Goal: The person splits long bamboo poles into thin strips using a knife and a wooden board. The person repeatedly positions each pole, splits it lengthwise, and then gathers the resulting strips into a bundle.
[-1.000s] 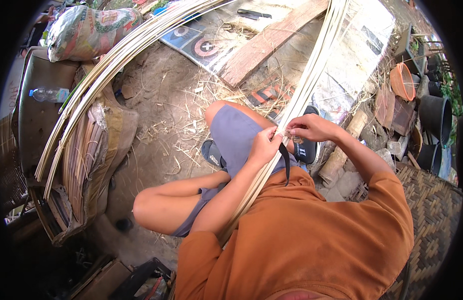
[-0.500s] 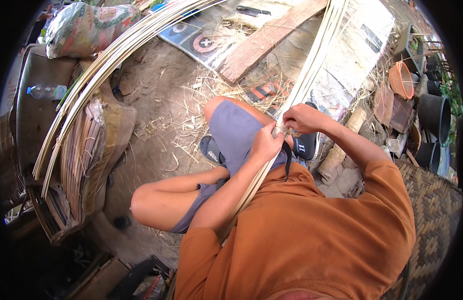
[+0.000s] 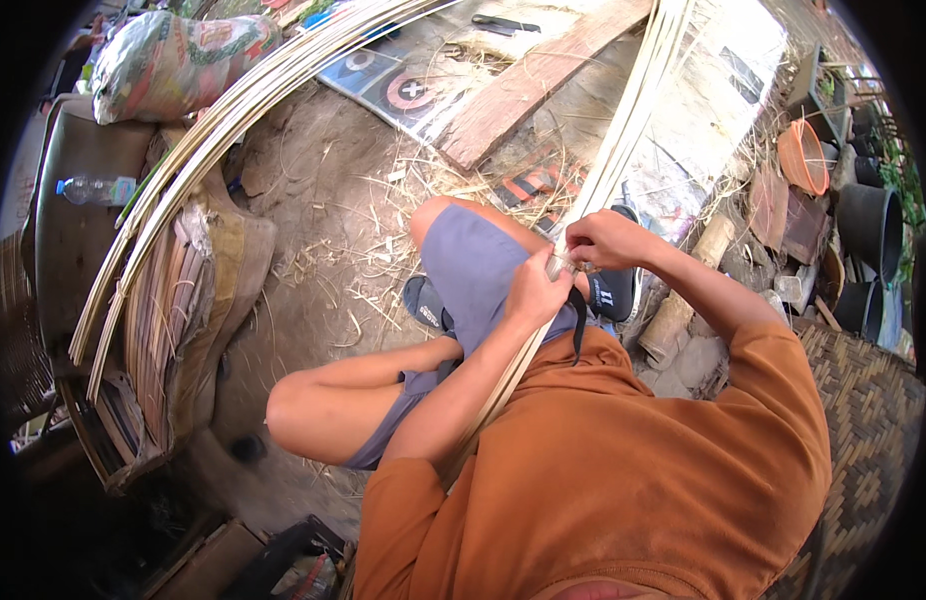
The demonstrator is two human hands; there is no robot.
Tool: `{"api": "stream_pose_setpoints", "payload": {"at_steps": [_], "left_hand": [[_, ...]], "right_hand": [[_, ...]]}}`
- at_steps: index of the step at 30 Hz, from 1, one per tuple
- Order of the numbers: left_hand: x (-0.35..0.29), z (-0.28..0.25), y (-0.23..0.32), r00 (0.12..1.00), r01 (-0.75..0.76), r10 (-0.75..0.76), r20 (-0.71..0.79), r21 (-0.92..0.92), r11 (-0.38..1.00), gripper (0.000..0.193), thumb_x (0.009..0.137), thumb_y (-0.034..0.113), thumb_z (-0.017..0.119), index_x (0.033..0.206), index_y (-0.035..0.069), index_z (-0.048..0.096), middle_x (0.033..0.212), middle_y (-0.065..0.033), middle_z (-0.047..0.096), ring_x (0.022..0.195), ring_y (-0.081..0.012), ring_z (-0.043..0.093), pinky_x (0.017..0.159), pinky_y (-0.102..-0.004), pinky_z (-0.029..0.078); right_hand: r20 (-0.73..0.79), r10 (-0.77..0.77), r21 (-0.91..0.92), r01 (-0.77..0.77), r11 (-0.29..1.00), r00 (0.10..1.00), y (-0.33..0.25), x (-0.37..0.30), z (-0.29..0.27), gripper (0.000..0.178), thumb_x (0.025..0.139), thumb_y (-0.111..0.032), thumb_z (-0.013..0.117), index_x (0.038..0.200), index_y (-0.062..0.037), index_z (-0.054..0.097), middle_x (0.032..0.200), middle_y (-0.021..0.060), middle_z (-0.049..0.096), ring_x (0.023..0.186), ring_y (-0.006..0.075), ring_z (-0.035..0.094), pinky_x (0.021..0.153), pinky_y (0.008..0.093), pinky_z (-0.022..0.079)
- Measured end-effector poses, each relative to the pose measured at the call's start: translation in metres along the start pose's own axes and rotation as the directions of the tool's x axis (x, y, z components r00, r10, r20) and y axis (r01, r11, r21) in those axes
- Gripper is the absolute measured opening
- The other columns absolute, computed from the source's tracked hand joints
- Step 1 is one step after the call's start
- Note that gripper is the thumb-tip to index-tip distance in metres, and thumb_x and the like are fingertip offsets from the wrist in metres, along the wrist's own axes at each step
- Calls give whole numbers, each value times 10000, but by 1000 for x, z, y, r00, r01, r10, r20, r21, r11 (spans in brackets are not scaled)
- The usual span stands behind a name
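A long bundle of pale bamboo strips [image 3: 623, 125] runs slantwise over my lap, from the far board down under my left arm. My left hand [image 3: 541, 287] is closed round the bundle, its thumb pressing on top. Close by on the right, my right hand [image 3: 611, 240] is bent down with its fingers pinched at the bundle's side. Between the two hands a thin pale tie strip [image 3: 561, 264] crosses the bundle, and the right fingertips appear to grip it. Its ends are hidden by the fingers.
More bamboo strips [image 3: 198, 130] arch across the left, over a worn chair with a plastic bottle [image 3: 95, 190]. Ahead lie a wooden plank [image 3: 543, 85], a knife [image 3: 505, 22] and a printed board [image 3: 383, 85]. Buckets [image 3: 868, 225] and a bamboo log [image 3: 688, 290] are right.
Both hands stay at the same place on the bundle. The right fingers have shifted slightly at the tie. The view has moved a little.
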State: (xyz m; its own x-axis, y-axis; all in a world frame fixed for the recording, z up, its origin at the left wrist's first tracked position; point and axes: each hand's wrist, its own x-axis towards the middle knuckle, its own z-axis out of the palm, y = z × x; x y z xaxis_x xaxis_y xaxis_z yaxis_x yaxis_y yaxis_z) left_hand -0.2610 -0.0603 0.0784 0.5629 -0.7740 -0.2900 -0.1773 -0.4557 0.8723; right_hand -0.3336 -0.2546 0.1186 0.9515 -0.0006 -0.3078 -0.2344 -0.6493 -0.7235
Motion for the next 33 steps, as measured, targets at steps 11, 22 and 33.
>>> {"api": "stream_pose_setpoints", "payload": {"at_steps": [11,22,33], "left_hand": [[-1,-43,29,951,-57,45,305,30,998,664,909,311,703,1419,-14,430,1248,-262,627,1177,-353,625,996,-413,469],[-138,-193,103,914,1,-35,403,84,996,669,913,282,692,1464,60,385,1201,-265,641,1171,-381,626,1005,-387,470],[-283,-282,85,817,470,-2,-576,665,580,403,810,329,745,1148,123,673,1001,-194,708,919,-404,676,788,-499,518]], "right_hand": [[-540,290,516,39,856,790,65,25,-27,327,980,-262,631,1193,-15,659,811,68,684,759,134,626,725,297,511],[-509,315,543,583,-604,801,48,97,-90,754,866,-702,613,1112,9,564,1105,182,653,975,302,679,925,454,572],[-555,95,612,483,-627,826,-172,128,-63,330,948,-304,583,1142,-42,534,1065,146,644,979,261,667,922,443,571]]}}
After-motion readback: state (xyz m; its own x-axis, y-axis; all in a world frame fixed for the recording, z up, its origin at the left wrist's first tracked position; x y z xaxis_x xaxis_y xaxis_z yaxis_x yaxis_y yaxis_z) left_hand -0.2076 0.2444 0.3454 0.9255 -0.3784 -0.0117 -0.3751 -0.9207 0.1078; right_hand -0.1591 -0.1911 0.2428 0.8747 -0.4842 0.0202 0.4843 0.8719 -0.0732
